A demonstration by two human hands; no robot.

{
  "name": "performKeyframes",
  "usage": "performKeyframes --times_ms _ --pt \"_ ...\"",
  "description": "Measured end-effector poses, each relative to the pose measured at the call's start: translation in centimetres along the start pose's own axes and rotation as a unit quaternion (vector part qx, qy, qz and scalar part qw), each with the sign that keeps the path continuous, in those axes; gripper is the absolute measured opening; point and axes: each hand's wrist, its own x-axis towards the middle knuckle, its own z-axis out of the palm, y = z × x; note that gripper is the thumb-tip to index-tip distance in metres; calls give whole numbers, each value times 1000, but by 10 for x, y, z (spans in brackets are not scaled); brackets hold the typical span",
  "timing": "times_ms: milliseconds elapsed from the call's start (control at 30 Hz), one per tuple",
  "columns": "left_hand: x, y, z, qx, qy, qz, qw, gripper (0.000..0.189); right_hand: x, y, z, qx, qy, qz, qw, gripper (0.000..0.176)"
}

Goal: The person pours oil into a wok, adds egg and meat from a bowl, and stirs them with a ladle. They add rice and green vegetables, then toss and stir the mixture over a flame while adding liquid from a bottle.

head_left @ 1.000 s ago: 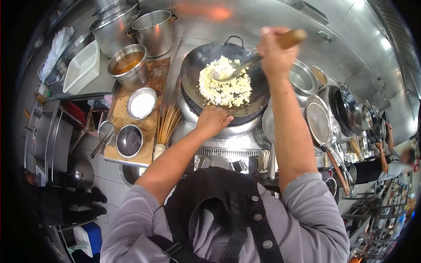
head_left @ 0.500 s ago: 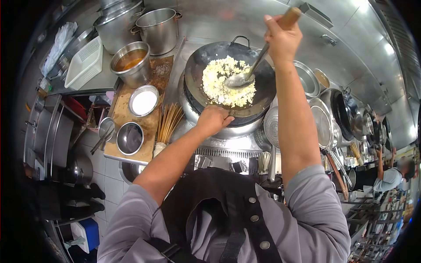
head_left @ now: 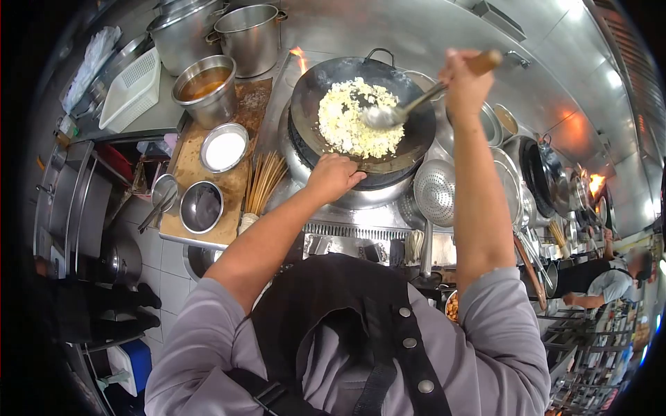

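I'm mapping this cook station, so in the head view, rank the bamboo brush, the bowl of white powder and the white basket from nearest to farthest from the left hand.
1. Bamboo brush, just left of the left hand gripping the wok rim.
2. Bowl of white powder, farther left on the board.
3. White basket, far left on the counter.
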Motion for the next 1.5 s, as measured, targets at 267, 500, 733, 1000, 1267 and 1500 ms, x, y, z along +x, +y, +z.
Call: performKeyframes --times_ms 267,500,733,1000,1267,1500 --pt "-6 2 1 -13 53 9 998 30 -20 -8 -23 33 -21 -20 999 17" --pt "-11 3 0 -25 72 12 997 28 -58 -35 0 124 -60 14 990 17" --pt "-14 4 -6 -43 81 26 995 27 -88 -32 18 196 -154 10 968 19" --pt "-18 0 -1 -11 52 25 998 22 -78 -16 46 210 -119 9 970 16" --pt "-16 -1 0 -29 37 18 999 24 -54 30 57 54 -41 -41 997 16" --pt "-11 0 -4 -25 73 31 997 26 -39 10 64 124 -70 -59 988 17"
